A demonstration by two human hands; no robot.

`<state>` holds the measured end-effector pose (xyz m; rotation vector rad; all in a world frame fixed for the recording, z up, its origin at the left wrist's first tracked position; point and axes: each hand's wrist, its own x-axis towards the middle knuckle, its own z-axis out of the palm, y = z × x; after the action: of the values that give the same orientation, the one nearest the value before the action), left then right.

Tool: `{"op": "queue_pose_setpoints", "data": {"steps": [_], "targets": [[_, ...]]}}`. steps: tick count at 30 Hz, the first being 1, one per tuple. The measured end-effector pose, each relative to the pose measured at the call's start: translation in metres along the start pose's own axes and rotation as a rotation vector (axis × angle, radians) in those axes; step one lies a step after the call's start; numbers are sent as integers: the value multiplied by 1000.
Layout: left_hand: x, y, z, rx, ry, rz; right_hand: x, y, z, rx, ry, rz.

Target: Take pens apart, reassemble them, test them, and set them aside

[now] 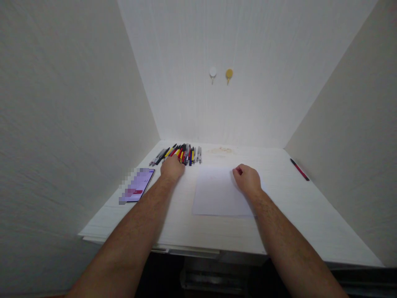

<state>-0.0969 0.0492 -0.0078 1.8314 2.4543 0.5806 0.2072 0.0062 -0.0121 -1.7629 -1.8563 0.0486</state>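
Note:
Several pens (190, 155) in black, yellow, red, blue and clear lie side by side at the back left of the white table. My left hand (173, 166) is at the near edge of these pens; its fingertips are hidden among them, so any grip is unclear. A white sheet of paper (217, 194) lies flat in front of me. Over its upper right part rests my right hand (247, 178), fingers curled in, and what they may hold cannot be made out.
A phone (141, 184) with a lit purple screen, partly pixelated, lies at the left. One red and black pen (299, 169) is near the right wall. Walls enclose the table (297, 215) on three sides; two hooks (229, 73) hang on the back wall.

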Motion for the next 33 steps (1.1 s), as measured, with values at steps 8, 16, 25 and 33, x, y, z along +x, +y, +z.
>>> {"op": "queue_pose_setpoints", "data": {"steps": [8, 16, 25, 33], "targets": [[7, -3, -5, 33, -45, -96, 1, 0, 1, -10, -18, -7], [11, -11, -12, -11, -42, -164, 0, -1, -1, -7, -30, -9], [-13, 13, -25, -343, 222, -166, 1, 0, 1, 54, -10, 9], [-52, 35, 5, -847, -54, 200, 12, -14, 2, 872, -64, 271]]}}
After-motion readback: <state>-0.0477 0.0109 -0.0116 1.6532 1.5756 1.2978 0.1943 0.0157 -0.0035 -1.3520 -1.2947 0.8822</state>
